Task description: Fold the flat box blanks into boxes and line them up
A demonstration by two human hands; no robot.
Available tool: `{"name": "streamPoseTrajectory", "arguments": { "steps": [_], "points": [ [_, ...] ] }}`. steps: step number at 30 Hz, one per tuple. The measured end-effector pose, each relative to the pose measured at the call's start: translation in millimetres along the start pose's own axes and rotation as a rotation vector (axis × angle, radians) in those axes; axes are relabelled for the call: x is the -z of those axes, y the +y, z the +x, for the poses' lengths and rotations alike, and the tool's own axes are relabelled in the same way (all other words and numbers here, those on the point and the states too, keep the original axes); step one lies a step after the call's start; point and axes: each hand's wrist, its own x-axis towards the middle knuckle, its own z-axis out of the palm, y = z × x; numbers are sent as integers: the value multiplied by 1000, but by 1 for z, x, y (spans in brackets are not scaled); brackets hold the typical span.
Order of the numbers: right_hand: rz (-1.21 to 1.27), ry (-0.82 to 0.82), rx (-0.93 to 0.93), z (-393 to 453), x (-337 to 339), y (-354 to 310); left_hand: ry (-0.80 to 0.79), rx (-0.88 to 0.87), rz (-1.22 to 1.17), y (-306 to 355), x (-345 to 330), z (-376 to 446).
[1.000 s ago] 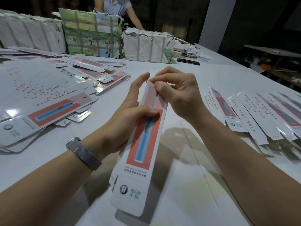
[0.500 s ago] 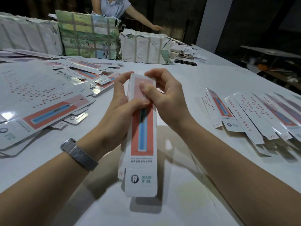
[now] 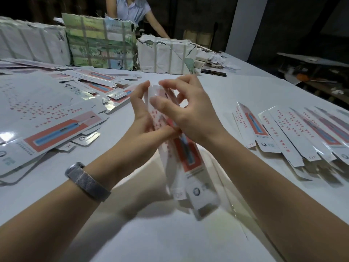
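Cardboard box [image 3: 186, 157]: half-formed, held above table [image 3: 236, 95] middle.
Left hand [image 3: 143, 121]: gripping box side.
Right hand [image 3: 188, 112]: pinching top flap.
Next: tuck flap, set beside row [image 3: 294, 133] at right edge.

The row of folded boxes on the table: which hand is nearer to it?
Right. The right hand grips the box being folded on the side facing the row of folded boxes; the left hand holds its far side.

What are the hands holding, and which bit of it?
Both hands hold one long box blank near its far upper end. The left hand grips its left edge; the right hand pinches the right side.
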Motion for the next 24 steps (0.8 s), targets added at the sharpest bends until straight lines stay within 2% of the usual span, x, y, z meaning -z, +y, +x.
{"name": "streamPoseTrajectory", "arguments": {
  "steps": [3, 7, 13, 17, 20, 24],
  "points": [
    [-67, -103, -107, 6, 9, 0, -55, 19, 30, 1, -6, -5],
    [-291, -25, -183, 18, 38, 10, -31, -36, 469, 3, -6, -10],
    [-798, 127, -547, 36, 115, 71, 69, -77, 514, -14, 16, -3],
    [-913, 201, -781, 29, 154, 110, 83, -45, 566, -38, 37, 5],
    [-1027, 223, -819, 29, 168, 124, 68, -24, 608, -52, 52, 8],
    [-1096, 305, -750, 29, 170, 127, 62, -22, 610, -53, 51, 7]
  ]
}}
